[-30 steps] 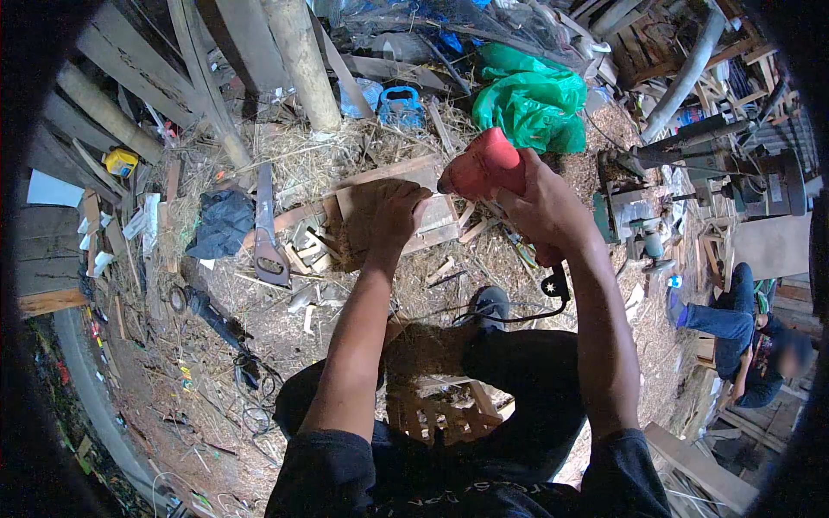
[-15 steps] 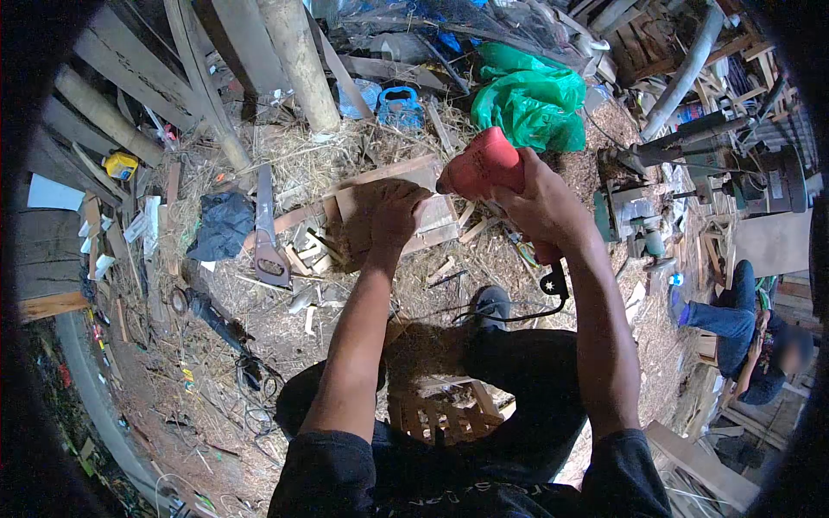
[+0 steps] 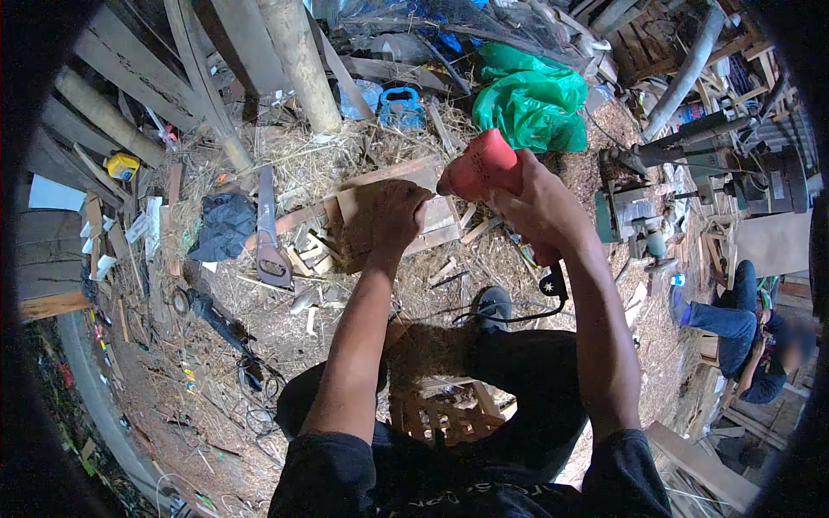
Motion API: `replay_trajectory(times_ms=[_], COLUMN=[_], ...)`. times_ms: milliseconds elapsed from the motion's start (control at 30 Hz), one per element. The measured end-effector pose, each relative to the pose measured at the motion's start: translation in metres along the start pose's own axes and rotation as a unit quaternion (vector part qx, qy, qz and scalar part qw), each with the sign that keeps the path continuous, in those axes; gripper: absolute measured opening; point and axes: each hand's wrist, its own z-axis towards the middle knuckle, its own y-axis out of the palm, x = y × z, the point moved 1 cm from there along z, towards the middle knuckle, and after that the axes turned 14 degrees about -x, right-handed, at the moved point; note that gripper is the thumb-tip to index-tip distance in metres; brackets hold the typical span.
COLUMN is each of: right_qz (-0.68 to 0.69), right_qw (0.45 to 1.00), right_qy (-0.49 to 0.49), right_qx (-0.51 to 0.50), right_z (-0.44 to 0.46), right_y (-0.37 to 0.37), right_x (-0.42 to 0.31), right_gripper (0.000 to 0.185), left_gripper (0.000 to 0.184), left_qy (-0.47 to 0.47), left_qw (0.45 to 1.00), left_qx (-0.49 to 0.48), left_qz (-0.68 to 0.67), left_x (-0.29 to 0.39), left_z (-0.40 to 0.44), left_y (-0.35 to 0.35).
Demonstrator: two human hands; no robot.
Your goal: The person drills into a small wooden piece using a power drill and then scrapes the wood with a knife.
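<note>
My right hand (image 3: 541, 197) is closed around the grip of a red corded power drill (image 3: 485, 166), whose nose points left. At the drill's tip, my left hand (image 3: 400, 212) is closed, fingers curled and thumb toward the nose. Whatever those fingers pinch is too small to make out. Beneath the hands lies a low wooden box or framed panel (image 3: 432, 235), partly covered by my left hand and its shadow. The drill's black cord (image 3: 528, 318) runs down past my shoe.
A handsaw (image 3: 267, 229) and black plastic (image 3: 223, 226) lie left; an angle grinder (image 3: 211, 318) lies below them. A green plastic bag (image 3: 534, 99) sits beyond the drill. Machinery (image 3: 643, 203) stands right, with a seated person (image 3: 751, 337) nearby. Wood scraps and shavings litter the ground.
The drill and my right hand have shifted very slightly left. Both hands otherwise keep the same hold and place.
</note>
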Motion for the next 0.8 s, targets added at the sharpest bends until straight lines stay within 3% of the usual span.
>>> replay_trajectory(times_ms=[267,500,800], right_qz=[-0.050,-0.084,-0.026], right_qw=[0.997,0.995,0.997], right_qy=[-0.042,-0.031,-0.064], right_qx=[0.029,0.036,0.031], right_z=[0.005,0.008,0.008], right_y=[0.003,0.005,0.004], right_x=[0.008,0.009,0.008], right_gripper=[0.057,0.057,0.049], left_gripper=[0.017,0.017,0.017], left_qy=[-0.016,-0.033,-0.020], left_qw=[0.999,0.999,1.000], left_qx=[-0.008,-0.026,-0.016], left_qz=[0.046,-0.017,0.000], left_x=[0.008,0.006,0.003], left_z=[0.002,0.002,0.002], left_y=[-0.008,-0.003,0.001])
